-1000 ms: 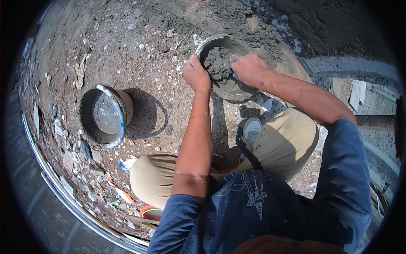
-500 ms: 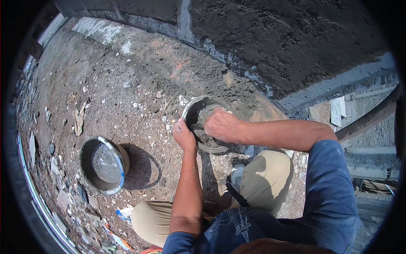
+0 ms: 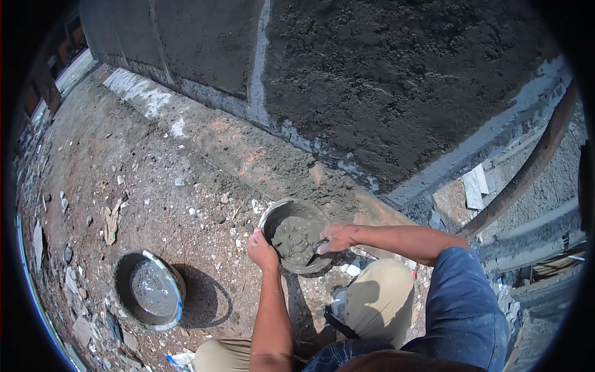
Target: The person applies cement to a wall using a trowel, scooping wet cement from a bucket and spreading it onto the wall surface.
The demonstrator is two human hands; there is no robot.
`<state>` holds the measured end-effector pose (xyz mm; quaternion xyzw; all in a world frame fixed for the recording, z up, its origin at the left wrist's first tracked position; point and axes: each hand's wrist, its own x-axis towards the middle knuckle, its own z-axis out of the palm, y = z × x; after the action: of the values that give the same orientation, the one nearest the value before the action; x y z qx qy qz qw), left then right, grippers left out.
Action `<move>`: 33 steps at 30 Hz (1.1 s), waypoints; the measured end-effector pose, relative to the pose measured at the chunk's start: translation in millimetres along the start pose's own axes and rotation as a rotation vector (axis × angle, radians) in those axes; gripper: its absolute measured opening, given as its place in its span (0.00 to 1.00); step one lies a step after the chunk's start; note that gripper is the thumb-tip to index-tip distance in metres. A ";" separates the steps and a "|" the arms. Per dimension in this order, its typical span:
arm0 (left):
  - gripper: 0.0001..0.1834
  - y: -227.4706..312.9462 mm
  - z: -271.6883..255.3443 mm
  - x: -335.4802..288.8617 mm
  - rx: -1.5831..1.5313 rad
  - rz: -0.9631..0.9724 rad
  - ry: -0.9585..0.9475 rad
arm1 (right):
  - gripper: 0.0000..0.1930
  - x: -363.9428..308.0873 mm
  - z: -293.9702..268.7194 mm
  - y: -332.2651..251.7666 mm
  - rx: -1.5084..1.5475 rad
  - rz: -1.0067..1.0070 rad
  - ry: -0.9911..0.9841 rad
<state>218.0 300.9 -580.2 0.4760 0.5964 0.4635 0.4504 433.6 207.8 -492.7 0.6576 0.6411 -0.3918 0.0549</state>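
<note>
A grey bucket [image 3: 318,218] of wet mortar [image 3: 296,240] stands on the ground in front of me. My left hand [image 3: 263,249] grips its left rim, thumb on top. At the opposite side of the bucket, my right hand [image 3: 338,238] is closed around the dark handle of what looks like a trowel [image 3: 321,243]. Most of that tool is hidden by my fingers and the mortar. The mortar's surface is lumpy, and it lies well below the rim.
A second bucket [image 3: 181,290] with grey contents stands at the lower left. Beyond the work rises a freshly plastered wall [image 3: 396,93], with spilled mortar [image 3: 291,170] along its base. Stones and scraps litter the ground. A curved dark pole [image 3: 527,170] crosses the right side.
My right hand has drawn back from inside the bucket to its right rim, uncovering the mortar. My left hand keeps its hold. The view has shifted, showing more wall.
</note>
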 end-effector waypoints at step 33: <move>0.27 -27.4 -6.8 3.7 0.042 -0.013 -0.010 | 0.26 -169.2 -262.6 -107.5 0.076 0.070 1.435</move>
<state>206.7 300.5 -606.3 0.4841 0.6068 0.4455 0.4461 476.9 241.8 -167.0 0.7746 0.4836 0.1172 -0.3903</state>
